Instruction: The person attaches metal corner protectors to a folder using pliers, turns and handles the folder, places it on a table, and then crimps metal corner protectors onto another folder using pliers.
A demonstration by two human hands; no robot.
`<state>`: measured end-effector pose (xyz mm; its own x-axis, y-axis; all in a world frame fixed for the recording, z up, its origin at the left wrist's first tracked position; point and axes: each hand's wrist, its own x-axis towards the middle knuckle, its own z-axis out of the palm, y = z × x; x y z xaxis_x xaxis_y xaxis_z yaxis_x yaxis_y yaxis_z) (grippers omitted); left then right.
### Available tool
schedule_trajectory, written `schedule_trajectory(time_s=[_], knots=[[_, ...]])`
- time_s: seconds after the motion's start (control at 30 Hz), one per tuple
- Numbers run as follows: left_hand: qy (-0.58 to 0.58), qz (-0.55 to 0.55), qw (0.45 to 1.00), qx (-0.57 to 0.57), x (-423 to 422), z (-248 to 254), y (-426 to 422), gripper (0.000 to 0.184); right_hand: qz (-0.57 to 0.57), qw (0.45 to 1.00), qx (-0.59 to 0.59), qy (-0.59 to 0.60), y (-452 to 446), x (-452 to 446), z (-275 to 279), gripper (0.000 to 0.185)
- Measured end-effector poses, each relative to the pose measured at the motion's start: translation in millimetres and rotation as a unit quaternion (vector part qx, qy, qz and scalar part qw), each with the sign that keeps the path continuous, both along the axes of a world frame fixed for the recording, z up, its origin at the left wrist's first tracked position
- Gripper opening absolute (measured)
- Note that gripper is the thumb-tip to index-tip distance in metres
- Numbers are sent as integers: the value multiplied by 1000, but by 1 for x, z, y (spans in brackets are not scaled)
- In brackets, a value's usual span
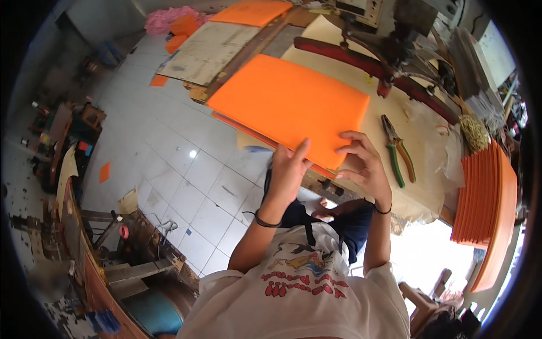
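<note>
A flat orange stack of sheets (293, 104) is angled over the table, its near edge toward me. Its layers show along the lower left edge. My left hand (291, 172) grips that near edge, with the thumb on top and the other fingers underneath, mostly hidden. At the near right corner is my right hand (366, 164), fingers curled over the top face and thumb at the edge, closed around the corner. To the right of this hand, pliers (398, 150) with green and orange handles lie on the brown paper covering (426, 195).
A dark machine with a red bar (339, 56) stands across the table's back. Stacked orange pieces (483, 198) are at the right. More orange sheets (251, 12) lie beyond a worn board (212, 50). Tiled floor (164, 133) is at left, with wooden equipment (144, 243) lower left.
</note>
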<state>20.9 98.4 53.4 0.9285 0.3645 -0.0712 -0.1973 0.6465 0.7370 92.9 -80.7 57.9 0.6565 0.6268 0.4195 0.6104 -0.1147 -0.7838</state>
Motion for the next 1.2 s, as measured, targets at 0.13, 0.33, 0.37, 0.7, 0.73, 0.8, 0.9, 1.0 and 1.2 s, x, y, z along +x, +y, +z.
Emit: schedule_trajectory(time_s=[0.13,0.33,0.37,0.7,0.73,0.8,0.9,1.0,1.2], knots=[[17,-50,995,84,-1,-35,6,34,-47,996,-65,-50,-15,12,10,38],[44,-128,985,109,-10,-20,48,33,-208,952,-180,-135,-1,42,8,43],[59,-154,979,118,-11,-17,59,33,-215,943,-212,-140,5,39,12,45],[96,-25,925,366,-6,-21,111,45,-178,944,-236,-148,23,-8,19,57],[136,-11,901,412,-15,-11,104,46,-180,944,-237,-140,24,-11,20,57],[228,-13,840,492,-33,13,92,44,-187,945,-238,-121,22,-17,21,58],[320,-29,777,541,-55,28,80,37,-181,953,-226,-92,16,-21,16,56],[142,137,806,558,-60,-20,71,41,-173,954,-217,-113,13,-26,16,55],[91,152,856,485,-47,-30,71,39,-167,958,-202,-112,11,-19,14,56]])
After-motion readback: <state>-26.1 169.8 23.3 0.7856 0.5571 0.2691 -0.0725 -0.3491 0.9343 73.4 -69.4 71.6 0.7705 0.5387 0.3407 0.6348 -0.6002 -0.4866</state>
